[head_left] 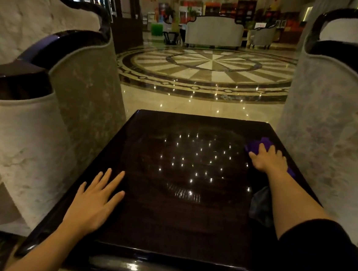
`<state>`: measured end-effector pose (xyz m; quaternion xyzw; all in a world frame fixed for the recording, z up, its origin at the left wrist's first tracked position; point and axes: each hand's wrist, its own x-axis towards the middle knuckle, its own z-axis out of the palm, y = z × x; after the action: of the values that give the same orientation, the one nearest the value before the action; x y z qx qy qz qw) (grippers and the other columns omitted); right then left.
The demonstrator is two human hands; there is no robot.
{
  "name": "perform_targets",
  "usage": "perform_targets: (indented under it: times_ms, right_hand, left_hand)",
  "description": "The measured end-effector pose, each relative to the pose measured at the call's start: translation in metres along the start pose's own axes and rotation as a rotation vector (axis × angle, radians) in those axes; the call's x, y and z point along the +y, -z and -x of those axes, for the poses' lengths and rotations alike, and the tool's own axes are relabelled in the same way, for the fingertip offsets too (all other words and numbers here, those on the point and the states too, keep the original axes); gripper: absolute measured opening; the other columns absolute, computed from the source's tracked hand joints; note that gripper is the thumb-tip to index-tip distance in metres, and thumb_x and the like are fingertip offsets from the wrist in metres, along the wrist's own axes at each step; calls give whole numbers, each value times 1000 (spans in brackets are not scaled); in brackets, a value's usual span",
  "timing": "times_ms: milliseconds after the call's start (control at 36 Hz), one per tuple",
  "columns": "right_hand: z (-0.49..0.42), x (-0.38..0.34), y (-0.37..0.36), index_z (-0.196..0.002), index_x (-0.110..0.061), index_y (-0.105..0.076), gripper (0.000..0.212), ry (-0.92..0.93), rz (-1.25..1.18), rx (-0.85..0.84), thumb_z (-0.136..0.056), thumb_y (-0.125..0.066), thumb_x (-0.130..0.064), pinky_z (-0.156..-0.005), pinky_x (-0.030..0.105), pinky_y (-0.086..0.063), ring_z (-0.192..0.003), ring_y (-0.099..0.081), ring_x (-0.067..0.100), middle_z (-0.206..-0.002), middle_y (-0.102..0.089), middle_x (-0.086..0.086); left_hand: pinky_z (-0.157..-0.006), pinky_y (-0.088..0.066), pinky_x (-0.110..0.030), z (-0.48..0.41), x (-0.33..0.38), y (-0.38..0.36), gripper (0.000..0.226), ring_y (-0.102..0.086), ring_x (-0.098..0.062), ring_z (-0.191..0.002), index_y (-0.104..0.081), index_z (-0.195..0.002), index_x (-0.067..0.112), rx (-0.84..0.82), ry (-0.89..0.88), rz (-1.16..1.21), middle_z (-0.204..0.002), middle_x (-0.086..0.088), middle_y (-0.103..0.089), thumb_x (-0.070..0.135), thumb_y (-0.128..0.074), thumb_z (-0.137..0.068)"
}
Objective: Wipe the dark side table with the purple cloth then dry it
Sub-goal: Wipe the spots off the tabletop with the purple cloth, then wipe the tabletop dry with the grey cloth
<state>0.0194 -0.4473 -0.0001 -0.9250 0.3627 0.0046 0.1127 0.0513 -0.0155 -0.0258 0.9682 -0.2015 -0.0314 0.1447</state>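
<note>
The dark side table (177, 223) fills the lower middle of the head view, glossy and reflecting small ceiling lights. My right hand (267, 158) presses flat on the purple cloth (258, 144) near the table's far right corner; most of the cloth is hidden under the palm, and a purple bit shows by the wrist. My left hand (93, 201) lies flat on the near left part of the top, fingers spread, holding nothing. A dark grey cloth (258, 207) lies on the right side of the table, partly hidden by my right forearm.
Two pale upholstered armchairs with glossy dark trim flank the table: one at the left (42, 121), one at the right (328, 133). Beyond is polished marble floor with a round inlay (207, 70), and a white sofa (214, 32) far off.
</note>
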Motion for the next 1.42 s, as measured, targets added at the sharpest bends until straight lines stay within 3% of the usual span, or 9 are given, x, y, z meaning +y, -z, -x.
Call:
perform_targets:
  times_ms: [167, 361, 528, 694, 861, 1111, 1222, 1333, 1417]
  right_hand:
    - [8, 6, 7, -146, -28, -1, 56, 134, -9, -96, -98, -26, -44, -116, 49, 0, -143, 6, 33, -157, 11, 12]
    - [42, 16, 10, -145, -34, -7, 54, 322, -26, -49, -98, -32, -40, -116, 49, -2, -144, 4, 29, -158, 4, 7]
    - [91, 47, 15, -145, -28, -11, 59, 453, -72, -44, -96, -42, -36, -119, 44, -6, -144, 0, 27, -157, -6, 10]
    - [141, 77, 13, -144, -28, -13, 69, 435, -122, -105, -90, -55, -33, -117, 34, -11, -143, -12, 21, -156, -12, 9]
    - [173, 87, 2, -141, -31, -27, 68, 411, -105, -64, -84, -64, -36, -115, 34, -24, -140, -24, 21, -154, -21, 6]
    - [155, 74, 4, -123, -5, -56, 43, 286, -343, 193, -82, -62, 4, -99, 40, -40, -115, -55, 35, -127, -58, 21]
    - [138, 65, 4, -132, -9, -47, 46, 125, -400, 209, -88, -57, -7, -103, 41, -36, -123, -47, 37, -138, -48, 21]
    - [127, 53, -6, -144, -22, -22, 55, 3, -182, 37, -95, -44, -30, -106, 45, -32, -133, -34, 38, -153, -23, 14]
    - [125, 43, -10, -144, -25, -21, 52, -50, -131, 54, -96, -39, -31, -105, 45, -32, -133, -32, 38, -155, -19, 13]
  left_hand:
    - [-117, -1, -44, 1, 0, 2, 55, 8, -14, -143, 17, -132, 37, -18, 3, -2, -157, 4, 4, 46, -23, -95]
    - [-116, -5, -47, 2, 2, 5, 53, 3, -17, -144, 2, -142, 37, -3, -4, -27, -157, 0, -3, 44, -24, -95]
    - [-115, -5, -52, 5, 4, 5, 53, 2, -19, -144, -1, -142, 39, -11, -1, -37, -157, -1, -3, 46, -24, -95]
    - [-115, -5, -54, 9, 4, 6, 53, 3, -20, -144, -1, -142, 40, -18, 18, -43, -157, -1, -3, 48, -22, -94]
    - [-114, -4, -56, 9, 3, 5, 52, 2, -23, -144, -4, -142, 41, -31, 31, -60, -157, -1, -5, 51, -20, -93]
    - [-113, -3, -57, 9, 3, 5, 52, 2, -27, -144, -9, -143, 39, -63, 33, -75, -157, -2, -4, 51, -21, -93]
    - [-114, -2, -57, 8, 2, 5, 53, 3, -27, -144, -8, -143, 38, -70, 30, -80, -157, -2, -3, 51, -20, -93]
    - [-114, -1, -57, 7, 1, 3, 53, 3, -27, -144, -7, -143, 38, -72, 29, -90, -158, -1, -3, 51, -19, -93]
    - [-113, -2, -57, 7, 0, 2, 53, 4, -27, -144, -5, -143, 37, -77, 26, -105, -158, -2, -1, 51, -19, -94]
